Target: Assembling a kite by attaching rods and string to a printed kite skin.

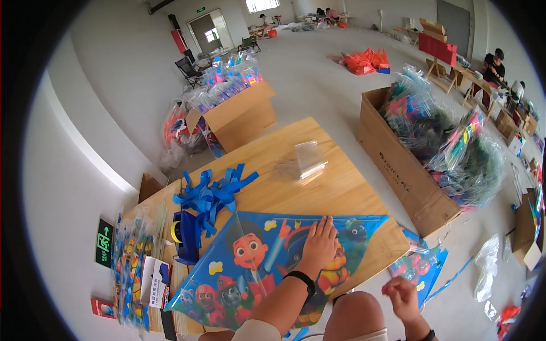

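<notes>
A blue triangular kite (267, 275) printed with cartoon figures lies spread over the near part of the wooden table. My left hand (319, 244) rests on it with outstretched fingers, near its far edge. Off the table's right side, my right hand (401, 296) hangs in the air beside my knee. Its fingers are curled together, and whatever they may hold is too small to make out. Just beyond the kite, a heap of blue ribbon strips (213, 193) sits next to a blue tape dispenser (185, 237). Farther back lies a clear plastic sleeve (310, 159).
Bundles of packed kites (129, 267) and a small white box (154, 282) line the table's left side. A large carton (406, 170) full of bagged items stands right; another carton (242, 116) is beyond the table. Another blue kite (429, 273) lies low at right.
</notes>
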`<move>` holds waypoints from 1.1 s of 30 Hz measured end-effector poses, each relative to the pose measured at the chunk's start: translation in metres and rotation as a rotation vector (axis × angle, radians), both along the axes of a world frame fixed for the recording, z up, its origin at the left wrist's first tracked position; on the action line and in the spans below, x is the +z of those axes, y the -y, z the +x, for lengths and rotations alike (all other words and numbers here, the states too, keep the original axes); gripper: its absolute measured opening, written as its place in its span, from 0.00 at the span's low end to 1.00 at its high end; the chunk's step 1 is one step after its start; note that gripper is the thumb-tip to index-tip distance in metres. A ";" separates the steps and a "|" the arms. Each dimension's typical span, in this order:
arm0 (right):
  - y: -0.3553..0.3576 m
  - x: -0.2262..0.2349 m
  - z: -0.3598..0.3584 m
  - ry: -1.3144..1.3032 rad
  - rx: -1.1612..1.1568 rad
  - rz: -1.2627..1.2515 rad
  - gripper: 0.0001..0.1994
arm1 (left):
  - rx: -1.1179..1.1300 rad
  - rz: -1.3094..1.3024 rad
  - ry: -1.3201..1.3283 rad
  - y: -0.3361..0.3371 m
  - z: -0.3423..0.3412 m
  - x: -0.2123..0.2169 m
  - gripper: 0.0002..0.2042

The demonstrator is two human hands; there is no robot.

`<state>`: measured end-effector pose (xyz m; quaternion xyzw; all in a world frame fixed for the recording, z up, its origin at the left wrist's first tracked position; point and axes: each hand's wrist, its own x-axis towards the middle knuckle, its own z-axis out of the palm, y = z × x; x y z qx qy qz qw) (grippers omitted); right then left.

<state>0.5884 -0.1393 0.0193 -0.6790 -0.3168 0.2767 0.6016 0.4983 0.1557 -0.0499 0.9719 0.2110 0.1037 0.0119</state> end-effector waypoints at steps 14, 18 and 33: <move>0.061 0.018 -0.124 0.613 0.439 -0.157 0.04 | -0.047 -0.562 0.174 0.014 -0.230 0.041 0.14; 0.074 -0.001 -0.129 0.679 0.321 -0.049 0.04 | 0.632 -0.412 0.770 -0.026 -0.327 0.022 0.09; 0.057 0.005 -0.132 0.658 0.338 -0.154 0.08 | 1.032 -0.414 0.546 -0.211 -0.434 0.015 0.22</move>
